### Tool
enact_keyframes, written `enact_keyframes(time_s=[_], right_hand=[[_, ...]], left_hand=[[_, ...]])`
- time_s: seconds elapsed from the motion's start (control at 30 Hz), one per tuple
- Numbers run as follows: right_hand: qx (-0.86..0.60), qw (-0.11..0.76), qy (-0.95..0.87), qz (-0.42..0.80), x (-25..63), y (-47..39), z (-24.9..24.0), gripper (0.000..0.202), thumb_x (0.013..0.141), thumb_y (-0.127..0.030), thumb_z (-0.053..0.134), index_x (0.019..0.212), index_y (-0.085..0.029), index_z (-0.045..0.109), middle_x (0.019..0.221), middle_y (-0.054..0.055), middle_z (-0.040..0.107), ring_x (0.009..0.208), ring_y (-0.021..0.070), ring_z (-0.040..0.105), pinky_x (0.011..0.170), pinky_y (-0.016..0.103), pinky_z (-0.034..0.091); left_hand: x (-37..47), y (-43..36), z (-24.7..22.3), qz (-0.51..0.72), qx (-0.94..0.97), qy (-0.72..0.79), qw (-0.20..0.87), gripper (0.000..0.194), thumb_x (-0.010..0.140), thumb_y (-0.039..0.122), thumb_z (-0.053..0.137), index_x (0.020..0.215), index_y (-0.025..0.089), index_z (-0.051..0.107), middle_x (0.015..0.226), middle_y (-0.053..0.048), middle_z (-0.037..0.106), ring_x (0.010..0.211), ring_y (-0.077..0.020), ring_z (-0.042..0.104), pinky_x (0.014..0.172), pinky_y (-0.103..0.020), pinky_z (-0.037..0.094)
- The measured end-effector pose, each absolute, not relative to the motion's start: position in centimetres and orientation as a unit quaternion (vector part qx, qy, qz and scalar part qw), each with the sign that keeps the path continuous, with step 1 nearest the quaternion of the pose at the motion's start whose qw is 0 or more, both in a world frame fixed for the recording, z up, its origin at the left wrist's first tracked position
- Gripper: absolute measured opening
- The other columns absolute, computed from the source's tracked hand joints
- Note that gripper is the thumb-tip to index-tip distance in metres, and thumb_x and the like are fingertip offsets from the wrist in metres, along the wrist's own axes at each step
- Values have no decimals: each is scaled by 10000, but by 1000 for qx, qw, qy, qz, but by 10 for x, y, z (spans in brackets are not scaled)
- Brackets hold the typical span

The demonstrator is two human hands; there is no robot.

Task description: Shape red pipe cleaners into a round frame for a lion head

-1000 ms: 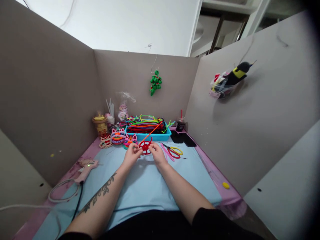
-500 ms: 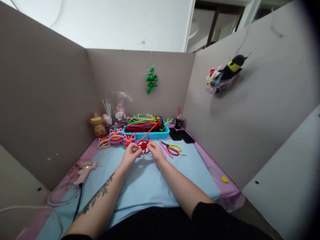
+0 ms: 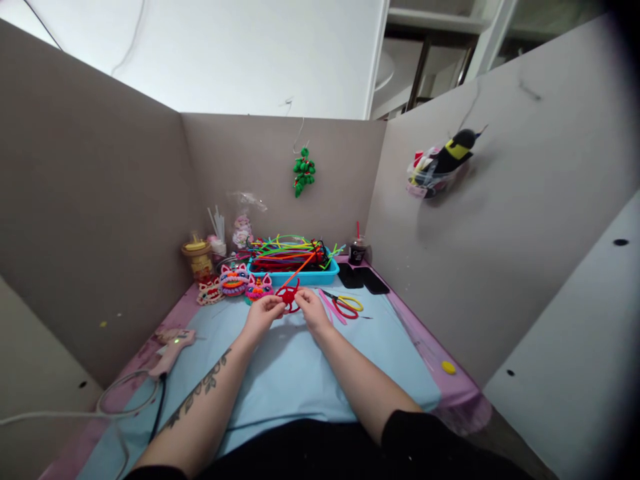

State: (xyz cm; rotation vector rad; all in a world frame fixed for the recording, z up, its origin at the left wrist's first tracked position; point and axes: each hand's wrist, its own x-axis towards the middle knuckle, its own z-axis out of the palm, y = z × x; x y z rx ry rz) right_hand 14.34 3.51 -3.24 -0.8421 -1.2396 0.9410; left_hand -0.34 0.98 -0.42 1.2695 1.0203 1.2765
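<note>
Above the blue cloth (image 3: pixel 280 367) I hold a round, spoked piece of red pipe cleaner (image 3: pixel 289 297) with a solid centre and looped rim. My left hand (image 3: pixel 263 315) pinches its left edge between thumb and fingers. On its right edge my right hand (image 3: pixel 311 309) also closes, fingertips near the centre. An orange pipe cleaner (image 3: pixel 300 268) slants up behind the piece; whether it is joined on cannot be told. To the right of my right hand lie scissors (image 3: pixel 350 307) with red and yellow handles, beside pink strips (image 3: pixel 332 308).
A blue tray (image 3: pixel 300 277) full of colourful pipe cleaners stands behind my hands. Several animal-face crafts (image 3: pixel 233 281) sit at left, near a lidded cup (image 3: pixel 199 260). A pink glue gun (image 3: pixel 173 350) with a cable lies front left. Dark phones (image 3: pixel 374 280) and a drink cup (image 3: pixel 357 251) are back right.
The view has tilted slightly upward, so everything sits a little lower in the picture. Both hands keep their hold on the red piece, with only small finger shifts.
</note>
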Motion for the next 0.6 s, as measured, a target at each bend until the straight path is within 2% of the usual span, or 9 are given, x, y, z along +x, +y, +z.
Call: enact_keyframes(time_s=[0.2, 0.6], right_hand=[[-381, 642, -540, 388, 144, 31, -27, 238, 713, -412, 592, 637, -187, 608, 887, 42, 630, 933, 199, 526, 834, 298, 377], [-377, 643, -528, 407, 142, 32, -24, 169, 706, -348, 593, 654, -188, 609, 1008, 51, 595, 1005, 198, 513, 912, 305, 346]], left_hand=[[0, 9, -5, 521, 530, 431, 511, 442, 525, 425, 766, 816, 116, 642, 679, -47, 683, 656, -191, 662, 632, -290, 506], [-4, 3, 0, 516, 547, 449, 483, 329, 607, 403, 719, 760, 118, 658, 630, -40, 669, 611, -162, 636, 619, -259, 502]])
